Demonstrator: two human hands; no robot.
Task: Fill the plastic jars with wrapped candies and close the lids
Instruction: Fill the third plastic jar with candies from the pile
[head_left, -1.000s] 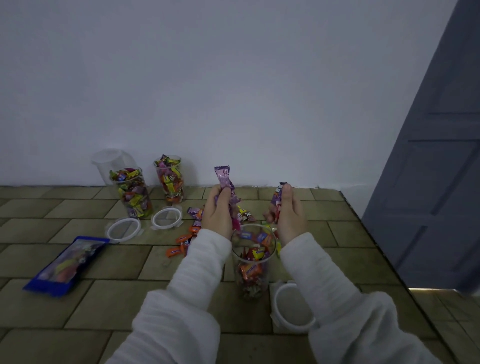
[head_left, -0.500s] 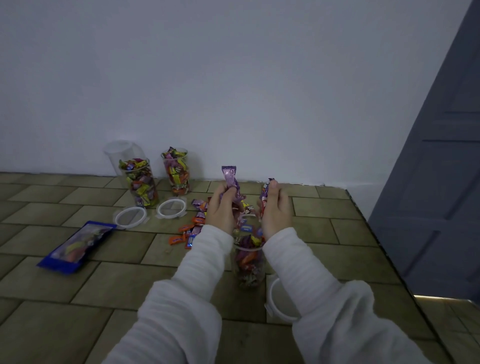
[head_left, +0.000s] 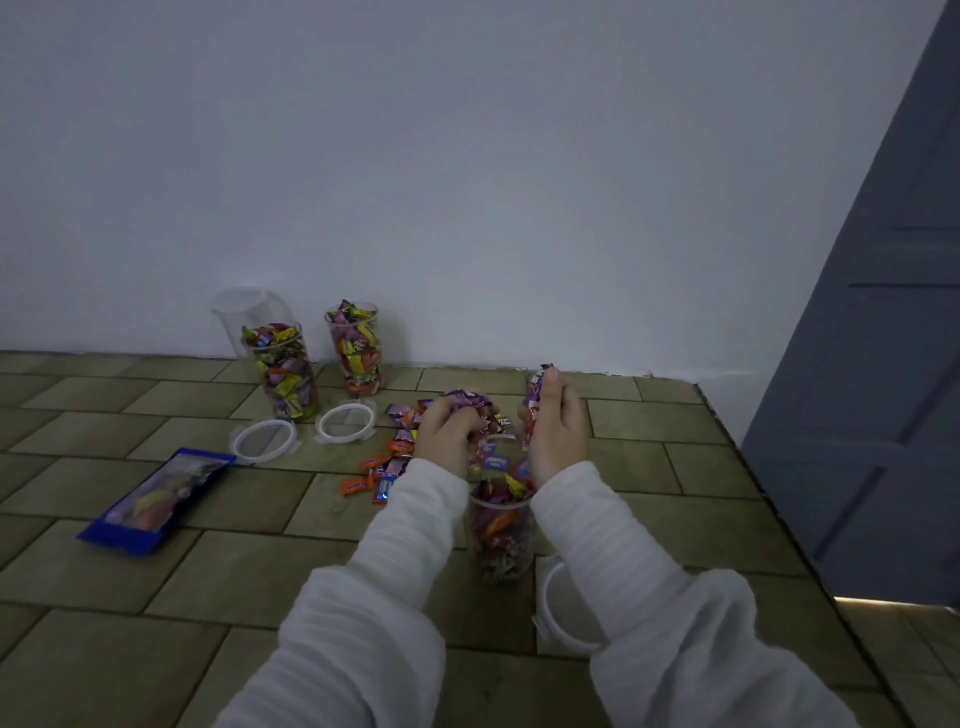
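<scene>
White-sleeved arms reaching forward over clear jar (head_left: 501, 530) on floor; left hand (head_left: 449, 436) curled, gripping purple candies (head_left: 467, 401); right hand (head_left: 558, 426) upright, pinching candy stick (head_left: 534, 410) above jar mouth

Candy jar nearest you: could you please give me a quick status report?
Both hands, left and right, grip wrapped candies above the near jar. Jar well filled, lid off, beside it. Nothing in the way.

My jar (head_left: 501, 540) was clear, smooth plastic. The candy wrappers (head_left: 375, 470) looked shiny. My sleeves (head_left: 400, 545) were soft ribbed cloth.
</scene>
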